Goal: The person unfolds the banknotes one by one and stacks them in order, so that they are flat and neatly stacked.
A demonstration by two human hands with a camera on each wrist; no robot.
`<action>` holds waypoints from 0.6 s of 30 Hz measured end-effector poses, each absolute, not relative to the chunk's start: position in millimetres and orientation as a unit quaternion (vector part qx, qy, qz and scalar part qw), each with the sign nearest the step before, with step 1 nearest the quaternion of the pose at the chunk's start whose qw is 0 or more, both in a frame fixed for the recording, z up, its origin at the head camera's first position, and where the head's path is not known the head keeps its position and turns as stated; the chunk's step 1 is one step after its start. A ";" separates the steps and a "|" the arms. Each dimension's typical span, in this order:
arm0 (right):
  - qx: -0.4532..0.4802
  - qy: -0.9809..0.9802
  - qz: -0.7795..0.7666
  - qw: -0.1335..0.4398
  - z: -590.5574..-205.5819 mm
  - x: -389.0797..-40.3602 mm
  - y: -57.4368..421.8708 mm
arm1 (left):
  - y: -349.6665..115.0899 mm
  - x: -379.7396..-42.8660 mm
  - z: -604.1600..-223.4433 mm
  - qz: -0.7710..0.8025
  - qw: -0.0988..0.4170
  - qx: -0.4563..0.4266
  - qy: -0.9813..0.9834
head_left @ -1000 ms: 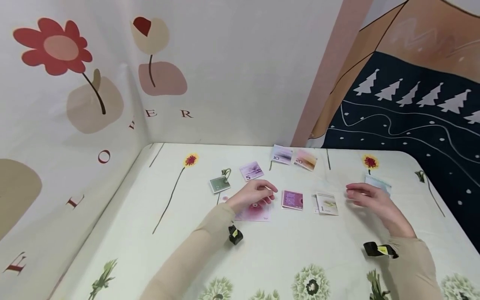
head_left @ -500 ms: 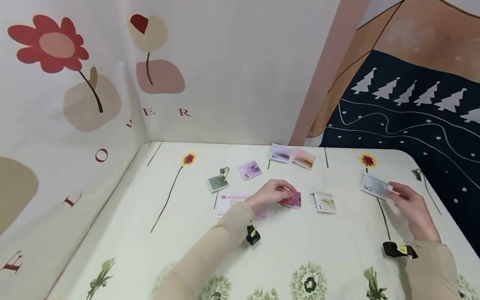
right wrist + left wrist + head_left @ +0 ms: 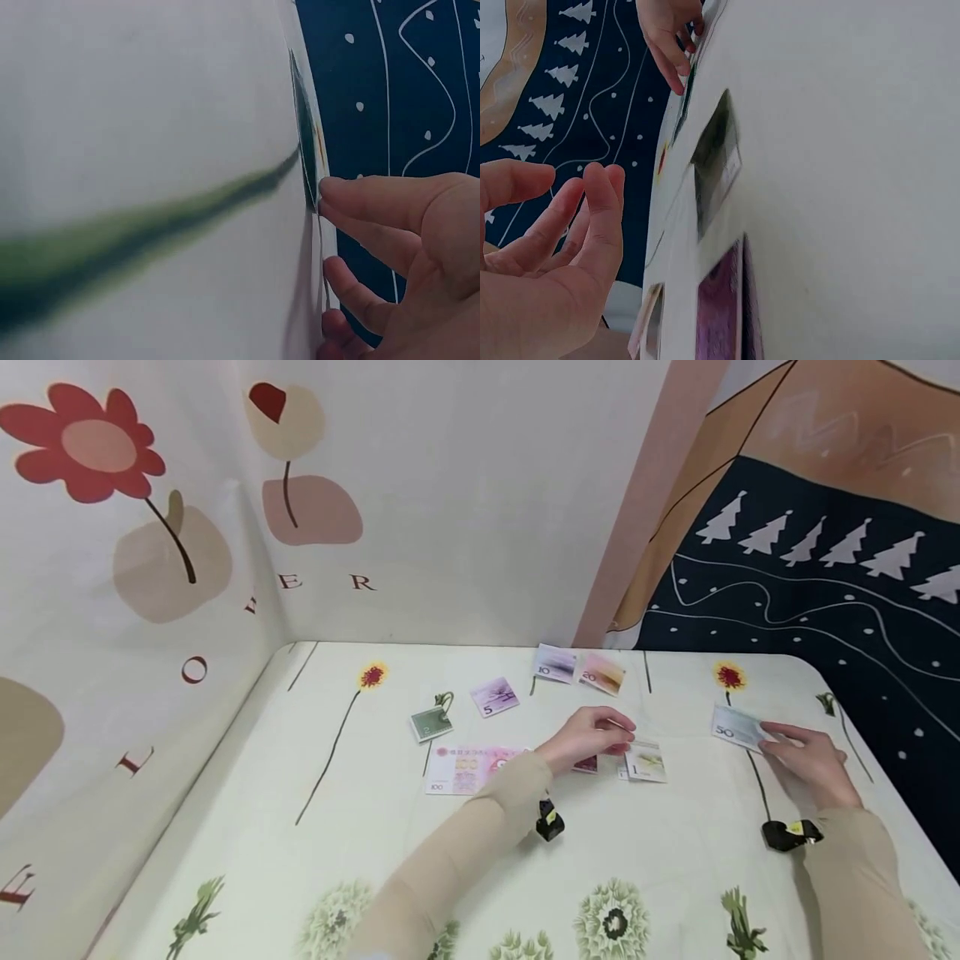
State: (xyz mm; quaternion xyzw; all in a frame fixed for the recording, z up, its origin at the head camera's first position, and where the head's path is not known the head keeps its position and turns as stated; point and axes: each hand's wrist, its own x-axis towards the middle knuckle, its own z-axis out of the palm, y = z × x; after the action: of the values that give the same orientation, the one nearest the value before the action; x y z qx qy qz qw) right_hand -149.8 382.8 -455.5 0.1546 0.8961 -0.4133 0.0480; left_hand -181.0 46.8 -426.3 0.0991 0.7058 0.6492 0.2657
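Observation:
My right hand (image 3: 810,762) pinches the right end of a blue-green 50 banknote (image 3: 731,725) at the table's right side. In the right wrist view this banknote (image 3: 303,142) shows nearly edge-on beside the fingertips (image 3: 330,189). My left hand (image 3: 588,739) hovers over a magenta banknote (image 3: 587,766), mostly hidden under it, with its fingertips near the 1 banknote (image 3: 647,763). The left wrist view shows the left hand's fingers loosely bent and holding nothing, beside the folded magenta banknote (image 3: 718,311) and the olive-toned 1 banknote (image 3: 718,169).
A pink 100 banknote (image 3: 465,772) lies left of the left hand. Behind it are a green 2 banknote (image 3: 430,725) and a violet 5 banknote (image 3: 493,697). The 10 banknote (image 3: 553,663) and 20 banknote (image 3: 602,675) lie by the back edge, below the wall cloth (image 3: 450,527).
The right hand has taken hold of the 50 banknote and shifted it slightly left and nearer. The left hand has moved right, from above the 100 banknote, past the magenta one, toward the 1 banknote.

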 end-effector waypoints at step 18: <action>0.213 0.870 -0.441 0.052 -458.0 -156.5 373.1 | 139.2 -171.9 -439.8 0.606 0.229 0.088 0.757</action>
State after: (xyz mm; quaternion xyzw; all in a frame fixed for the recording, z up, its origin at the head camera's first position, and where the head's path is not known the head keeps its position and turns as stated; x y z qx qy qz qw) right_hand -156.5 373.1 -458.0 0.2133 0.8704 -0.4405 0.0524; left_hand -171.9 139.2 -439.8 0.0883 0.7566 0.6059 0.2295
